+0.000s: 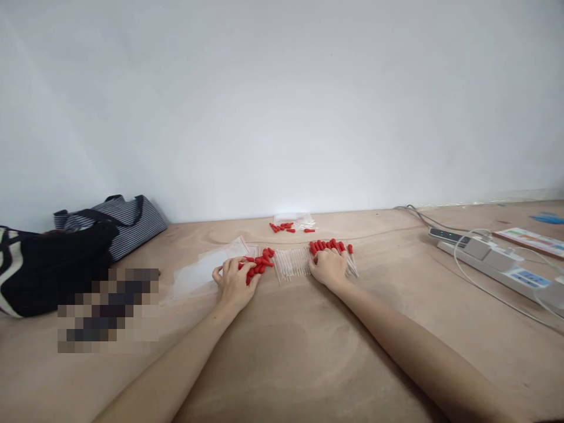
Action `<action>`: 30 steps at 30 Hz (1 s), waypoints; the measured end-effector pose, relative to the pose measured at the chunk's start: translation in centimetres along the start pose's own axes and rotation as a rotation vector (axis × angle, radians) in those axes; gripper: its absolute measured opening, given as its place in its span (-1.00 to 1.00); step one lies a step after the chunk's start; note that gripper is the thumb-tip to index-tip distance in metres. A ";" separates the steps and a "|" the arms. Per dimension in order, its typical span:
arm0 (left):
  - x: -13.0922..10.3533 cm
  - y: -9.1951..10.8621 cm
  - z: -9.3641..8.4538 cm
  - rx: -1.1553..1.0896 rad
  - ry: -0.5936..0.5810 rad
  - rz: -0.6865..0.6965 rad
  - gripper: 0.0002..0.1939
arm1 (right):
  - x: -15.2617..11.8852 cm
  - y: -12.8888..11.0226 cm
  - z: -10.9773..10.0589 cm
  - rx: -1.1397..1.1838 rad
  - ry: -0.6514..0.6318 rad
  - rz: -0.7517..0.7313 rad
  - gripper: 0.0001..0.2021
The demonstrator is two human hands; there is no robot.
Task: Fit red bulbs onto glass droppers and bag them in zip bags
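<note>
My left hand [234, 283] rests at a pile of loose red rubber bulbs [259, 265], its fingers apart and curved around the pile's left side. Between my hands lies a row of thin clear tubes [291, 263]. Over a row of red-capped droppers [326, 245] is my right hand [328, 266], its fingers curled down; whatever it holds, if anything, is hidden. One red-capped dropper [351, 255] lies slanted just right of that hand. Clear plastic bags [198, 269] lie flat beyond and left of my left hand.
More red bulbs [282, 227] and a clear bag of tubes [295, 221] lie near the wall. A striped bag [138, 226] and a black bag [57, 267] stand at left. A power strip [489, 258] with cables and a coloured card [531, 241] lie at right.
</note>
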State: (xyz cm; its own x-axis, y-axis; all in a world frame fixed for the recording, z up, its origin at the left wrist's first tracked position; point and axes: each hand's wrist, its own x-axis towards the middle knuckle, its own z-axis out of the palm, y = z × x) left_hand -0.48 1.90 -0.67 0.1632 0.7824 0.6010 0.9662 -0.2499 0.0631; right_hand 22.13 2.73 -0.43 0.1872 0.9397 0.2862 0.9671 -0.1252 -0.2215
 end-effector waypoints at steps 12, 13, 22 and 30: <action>1.6 0.8 -0.3 -0.049 -0.007 0.011 -0.77 | 1.6 -1.0 -0.7 -0.024 -0.154 0.076 -0.78; 2.3 0.8 -0.3 -0.076 -0.047 0.018 -0.77 | 1.6 -1.0 -0.8 -0.020 -0.152 0.070 -0.77; 6.4 0.9 0.9 -0.232 -0.208 -0.008 -0.88 | -0.8 0.8 -1.3 0.075 -0.003 -0.170 -0.76; -0.1 2.9 -2.6 -0.630 -0.256 0.142 -0.88 | -5.1 4.3 -2.5 0.113 0.028 -0.615 -0.86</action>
State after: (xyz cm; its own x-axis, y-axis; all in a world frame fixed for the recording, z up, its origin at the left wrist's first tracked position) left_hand 1.83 -0.37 1.52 0.3963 0.8083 0.4354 0.6448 -0.5827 0.4947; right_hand 25.75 -3.39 -0.49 -0.3923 0.8198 0.4170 0.8752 0.4722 -0.1050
